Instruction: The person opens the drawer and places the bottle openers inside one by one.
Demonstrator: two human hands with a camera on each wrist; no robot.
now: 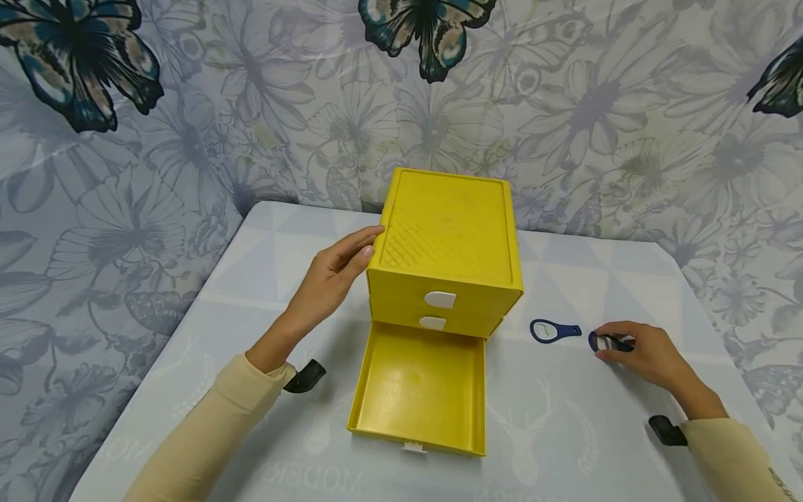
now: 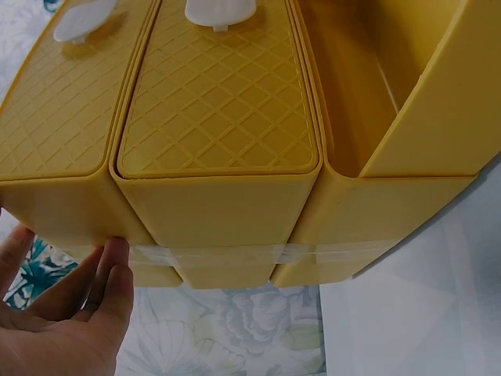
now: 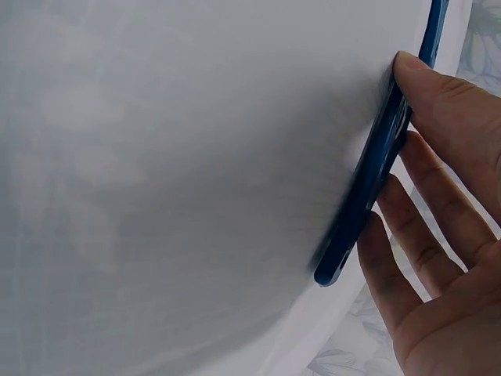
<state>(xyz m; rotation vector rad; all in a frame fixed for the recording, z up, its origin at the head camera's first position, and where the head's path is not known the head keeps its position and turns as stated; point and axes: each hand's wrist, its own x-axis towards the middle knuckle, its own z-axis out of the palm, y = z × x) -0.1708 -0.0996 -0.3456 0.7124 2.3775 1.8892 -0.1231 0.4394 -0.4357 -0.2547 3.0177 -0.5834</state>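
Note:
A yellow drawer unit (image 1: 448, 230) with white handles stands on the table, its bottom drawer (image 1: 417, 390) pulled out and bare inside. My left hand (image 1: 326, 279) touches the unit's upper left side with its fingertips; in the left wrist view those fingers (image 2: 113, 286) lie against the side wall. To the right of the unit, my right hand (image 1: 646, 352) pinches a flat blue tool (image 3: 368, 188) just at the tabletop, seen edge-on in the right wrist view. Beside it lies a dark blue tool with an oval head and short handle (image 1: 567, 331); its exact kind is unclear.
The pale patterned table (image 1: 546, 432) extends around the unit. Behind it hangs a floral backdrop (image 1: 301, 125) with large butterflies. Clear tape (image 2: 227, 254) runs across the unit's side. Black pieces (image 1: 305, 376) sit at both wrists.

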